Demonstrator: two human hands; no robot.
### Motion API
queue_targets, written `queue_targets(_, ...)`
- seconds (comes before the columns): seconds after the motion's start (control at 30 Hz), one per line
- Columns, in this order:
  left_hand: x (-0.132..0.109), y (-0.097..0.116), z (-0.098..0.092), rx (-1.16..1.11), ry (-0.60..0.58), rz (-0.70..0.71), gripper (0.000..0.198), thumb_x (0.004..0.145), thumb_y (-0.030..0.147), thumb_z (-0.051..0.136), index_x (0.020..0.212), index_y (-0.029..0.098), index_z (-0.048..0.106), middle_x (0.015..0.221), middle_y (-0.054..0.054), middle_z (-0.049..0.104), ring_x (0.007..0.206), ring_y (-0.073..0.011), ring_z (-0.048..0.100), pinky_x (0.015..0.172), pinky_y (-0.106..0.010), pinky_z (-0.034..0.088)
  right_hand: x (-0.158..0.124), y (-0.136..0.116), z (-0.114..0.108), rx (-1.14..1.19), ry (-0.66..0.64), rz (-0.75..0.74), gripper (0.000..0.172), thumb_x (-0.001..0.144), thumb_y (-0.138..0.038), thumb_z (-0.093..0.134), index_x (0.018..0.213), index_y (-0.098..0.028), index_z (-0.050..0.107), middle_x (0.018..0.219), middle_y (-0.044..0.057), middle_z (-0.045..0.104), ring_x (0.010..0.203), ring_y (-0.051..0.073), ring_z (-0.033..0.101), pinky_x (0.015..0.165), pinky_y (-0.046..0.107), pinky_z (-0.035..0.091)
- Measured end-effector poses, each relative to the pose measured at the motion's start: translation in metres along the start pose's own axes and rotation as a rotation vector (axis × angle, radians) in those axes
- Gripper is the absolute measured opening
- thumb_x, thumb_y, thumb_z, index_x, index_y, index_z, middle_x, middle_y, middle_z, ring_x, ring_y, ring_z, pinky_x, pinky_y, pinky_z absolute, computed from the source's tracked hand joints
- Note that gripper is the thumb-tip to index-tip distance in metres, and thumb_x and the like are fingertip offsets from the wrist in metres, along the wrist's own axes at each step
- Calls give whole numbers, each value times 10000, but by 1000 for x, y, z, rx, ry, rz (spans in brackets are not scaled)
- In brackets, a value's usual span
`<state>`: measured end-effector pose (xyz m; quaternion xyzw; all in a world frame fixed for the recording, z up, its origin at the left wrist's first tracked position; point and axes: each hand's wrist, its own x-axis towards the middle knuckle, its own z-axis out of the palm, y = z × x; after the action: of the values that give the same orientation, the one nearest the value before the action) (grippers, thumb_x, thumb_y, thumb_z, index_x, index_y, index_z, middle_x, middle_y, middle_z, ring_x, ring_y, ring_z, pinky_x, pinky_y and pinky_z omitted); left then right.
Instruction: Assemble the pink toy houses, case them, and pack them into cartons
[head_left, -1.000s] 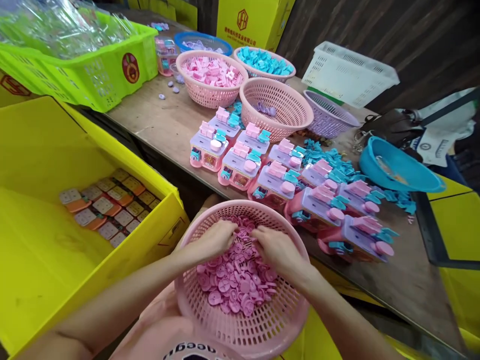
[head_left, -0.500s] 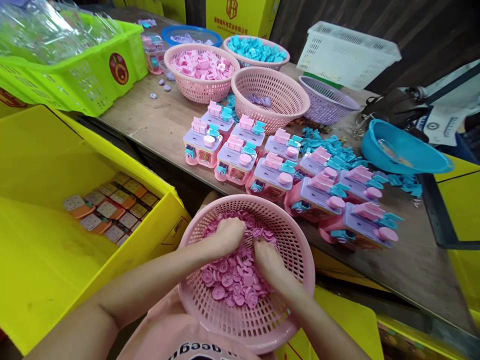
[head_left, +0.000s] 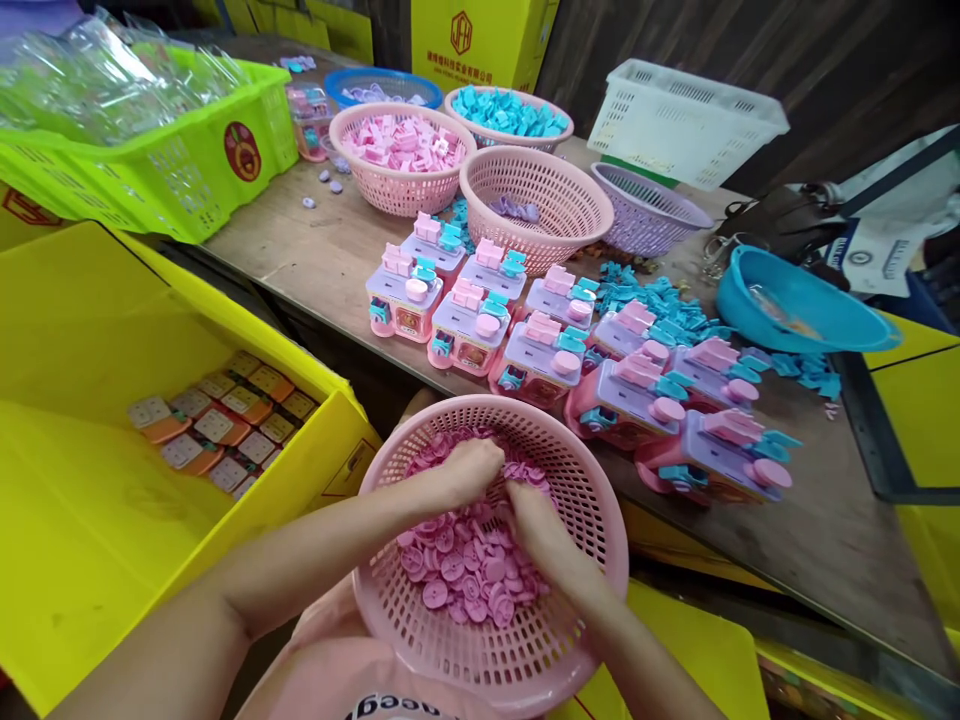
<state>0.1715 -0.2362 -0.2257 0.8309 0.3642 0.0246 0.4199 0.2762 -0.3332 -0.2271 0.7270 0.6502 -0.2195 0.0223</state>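
On my lap rests a pink mesh basket (head_left: 600, 620), with a heap of small round pink plastic discs (head_left: 469, 565) inside. My left hand (head_left: 474, 470) is over the far part of the heap, its fingers curled downward and closed. Close beside it, my right hand (head_left: 534, 520) has its fingers bent into the discs. The fingertips of both hands are hidden, and what they hold does not show. Just beyond the basket, several pink and lilac toy units (head_left: 469, 320) with turquoise parts stand in two rows on the table.
On the table (head_left: 810, 520) stand a basket of pink pieces (head_left: 401, 190), a basket of turquoise pieces (head_left: 510, 115), a pink basket (head_left: 540, 215) with a few lilac pieces, and a blue basin (head_left: 802, 310). A yellow box (head_left: 82, 480) at left contains packed toys.
My left hand has shifted slightly right, closer to my right hand. My right hand has stayed in the discs. The whole view has moved a little.
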Motion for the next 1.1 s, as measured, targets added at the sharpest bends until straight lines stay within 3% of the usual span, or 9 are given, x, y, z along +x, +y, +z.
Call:
queue_targets(0.1,-11,2,-14,-229,-12,-7,172,770,155,519,686,122,665,649,-61,647,677,-210,634,669,-296,474,-2,5,-19,281,301,89,122,832,-236,477,795,-167,570,766,68,671,668,182,619,625,269,450)
queue_targets(0.2,-23,7,-18,-826,-40,-68,232,750,325,589,799,119,685,699,-37,661,672,-176,630,668,-277,487,-4,0,-26,566,547,172,231,828,-398,484,760,-186,543,711,56,658,616,193,604,594,297,450)
queue_targets(0.27,-29,9,-15,-1123,4,-107,324,658,389,688,825,112,686,769,-49,672,723,-177,630,726,-294,496,-4,-8,-26,694,573,172,257,828,-427,480,776,-185,550,747,68,669,655,201,618,612,308,469)
queue_targets(0.37,-34,10,-11,-1283,75,-129,413,585,437,753,817,102,683,813,-66,675,746,-177,628,766,-311,503,-5,-18,-26,856,504,101,263,835,-420,480,859,-176,574,845,86,684,728,198,641,647,307,508)
queue_targets(0.57,-36,9,-16,-1288,155,-141,435,598,441,746,852,93,681,808,-69,676,665,-139,605,686,-265,507,-11,-23,-38,833,446,-83,240,861,-350,459,976,-188,593,972,86,678,843,197,651,710,304,533)
queue_targets(0.67,-37,9,-18,-1256,192,-132,377,645,397,712,874,98,683,807,-68,677,712,-150,603,674,-244,489,-11,-24,-43,806,433,-139,189,843,-321,496,935,-197,607,953,68,677,853,194,648,715,293,535)
queue_targets(0.87,-40,13,-24,-1137,317,-49,245,755,300,591,905,120,660,784,-44,652,683,-136,580,644,-238,474,-4,-29,-50,1050,404,-21,304,807,-366,566,1059,-198,581,997,67,667,864,194,644,748,306,535)
queue_targets(1.1,-47,20,-28,-863,476,50,181,842,219,461,904,140,612,792,-27,628,690,-124,560,640,-221,444,4,-34,-51,1331,322,66,342,727,-408,658,981,-184,610,951,57,675,768,169,632,685,282,533)
